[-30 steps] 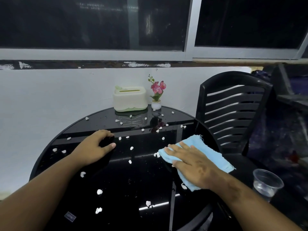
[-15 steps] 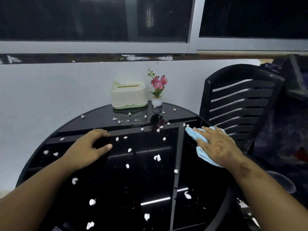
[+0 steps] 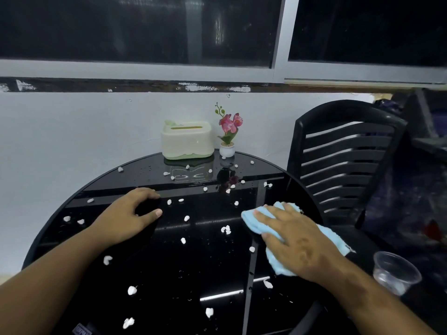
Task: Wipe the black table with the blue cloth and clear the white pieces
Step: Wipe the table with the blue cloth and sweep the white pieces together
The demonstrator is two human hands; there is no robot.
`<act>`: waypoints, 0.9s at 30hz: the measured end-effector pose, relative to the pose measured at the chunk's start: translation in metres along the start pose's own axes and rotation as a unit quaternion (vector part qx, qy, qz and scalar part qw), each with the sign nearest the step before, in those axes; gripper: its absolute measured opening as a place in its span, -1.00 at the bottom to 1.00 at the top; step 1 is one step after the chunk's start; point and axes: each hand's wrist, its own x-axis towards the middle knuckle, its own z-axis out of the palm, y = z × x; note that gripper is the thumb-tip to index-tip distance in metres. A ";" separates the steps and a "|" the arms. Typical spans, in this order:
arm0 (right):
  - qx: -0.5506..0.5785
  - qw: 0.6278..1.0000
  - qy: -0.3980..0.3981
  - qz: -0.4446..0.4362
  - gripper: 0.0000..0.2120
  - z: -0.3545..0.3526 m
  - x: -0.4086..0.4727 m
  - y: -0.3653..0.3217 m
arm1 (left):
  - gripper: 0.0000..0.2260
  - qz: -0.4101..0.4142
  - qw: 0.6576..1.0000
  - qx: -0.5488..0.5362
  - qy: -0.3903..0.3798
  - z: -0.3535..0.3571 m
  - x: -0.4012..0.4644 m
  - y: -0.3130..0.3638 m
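The round black glossy table [image 3: 169, 274] fills the lower middle of the view. Several small white pieces [image 3: 226, 229] lie scattered across it. My right hand [image 3: 294, 240] presses flat on the blue cloth [image 3: 256, 222] at the table's right side, fingers straight and spread. The cloth sticks out ahead of and behind the hand. My left hand [image 3: 125, 215] rests on the table's left half with fingers loosely curled, holding nothing.
A cream and green tissue box [image 3: 186, 139] and a small potted pink flower [image 3: 228, 134] stand at the table's far edge by the wall. A black slatted chair [image 3: 343, 160] stands at right. A clear plastic cup [image 3: 395, 272] sits at the lower right.
My right hand has slid the blue cloth from the far right rim back toward me and inward. The left hand has stayed in place.
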 end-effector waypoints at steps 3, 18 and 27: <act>0.023 0.999 -0.005 -0.030 -0.50 0.003 -0.024 -0.008 | -0.69 0.004 1.000 0.001 -0.002 0.002 -0.001 0.001; -0.080 0.983 0.063 0.150 -0.55 -0.011 0.092 0.096 | -0.60 -0.008 1.000 0.013 -0.009 0.003 0.004 -0.003; -0.047 0.997 0.009 0.064 -0.50 0.006 0.135 0.070 | -0.51 -0.014 0.997 0.069 -0.038 0.004 0.001 0.006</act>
